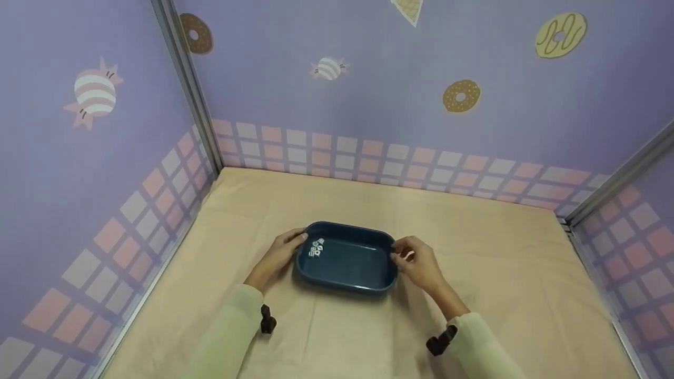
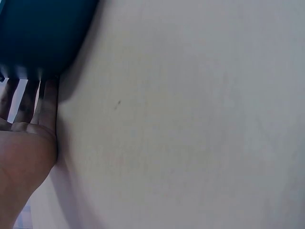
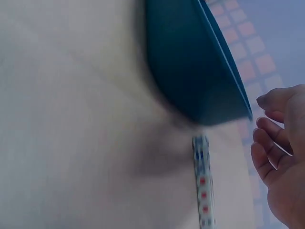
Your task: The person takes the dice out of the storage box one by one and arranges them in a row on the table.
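A dark blue rectangular tray (image 1: 350, 263) with rounded corners and raised walls is held over the cream cloth. White markings (image 1: 317, 248) show inside its left end. My left hand (image 1: 284, 250) holds that end, thumb at the rim; in the left wrist view its fingers (image 2: 47, 107) reach along the tray's outer side (image 2: 38, 38). By the right end is my right hand (image 1: 421, 263), its fingers loosely bent. In the right wrist view these fingertips (image 3: 261, 101) stand just off the tray's rim (image 3: 238, 90), with a gap between.
A narrow pale strip (image 3: 204, 186) with red and blue marks lies below the tray in the right wrist view. Cream cloth (image 1: 500, 252) covers the table. Purple walls (image 1: 368, 100) with metal corner posts (image 1: 192, 95) enclose it at the back and both sides.
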`<state>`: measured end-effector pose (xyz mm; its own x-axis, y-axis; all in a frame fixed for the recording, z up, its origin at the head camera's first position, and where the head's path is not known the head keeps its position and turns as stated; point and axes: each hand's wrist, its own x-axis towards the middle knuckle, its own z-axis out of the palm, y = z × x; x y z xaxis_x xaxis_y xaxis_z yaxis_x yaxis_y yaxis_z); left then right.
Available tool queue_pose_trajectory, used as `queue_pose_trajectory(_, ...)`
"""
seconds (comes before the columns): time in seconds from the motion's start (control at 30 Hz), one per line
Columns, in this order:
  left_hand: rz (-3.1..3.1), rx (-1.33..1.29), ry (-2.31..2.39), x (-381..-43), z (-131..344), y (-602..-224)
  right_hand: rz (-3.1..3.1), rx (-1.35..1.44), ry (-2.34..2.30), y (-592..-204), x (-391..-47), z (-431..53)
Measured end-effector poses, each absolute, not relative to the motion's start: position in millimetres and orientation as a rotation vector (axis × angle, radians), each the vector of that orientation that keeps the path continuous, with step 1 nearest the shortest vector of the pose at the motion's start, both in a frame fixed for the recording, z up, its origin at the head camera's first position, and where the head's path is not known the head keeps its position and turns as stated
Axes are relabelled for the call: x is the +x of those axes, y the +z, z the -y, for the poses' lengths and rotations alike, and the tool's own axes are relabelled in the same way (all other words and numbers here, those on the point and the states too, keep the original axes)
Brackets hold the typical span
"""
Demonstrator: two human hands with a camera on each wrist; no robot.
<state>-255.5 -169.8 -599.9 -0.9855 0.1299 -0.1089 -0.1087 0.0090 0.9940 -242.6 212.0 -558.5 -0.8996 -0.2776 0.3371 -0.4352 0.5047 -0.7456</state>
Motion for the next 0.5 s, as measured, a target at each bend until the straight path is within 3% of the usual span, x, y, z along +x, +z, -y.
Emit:
queue_pose_trajectory(0.3, -2.092, 0.020, 2.079, -253, 169, -598, 2.518, 0.768, 1.337, -551, -251, -136)
queue_pose_trajectory(0.5, -2.108, 0.018, 2.090, -255, 170, -600, 2.518, 0.728, 1.398, -556, -256, -92)
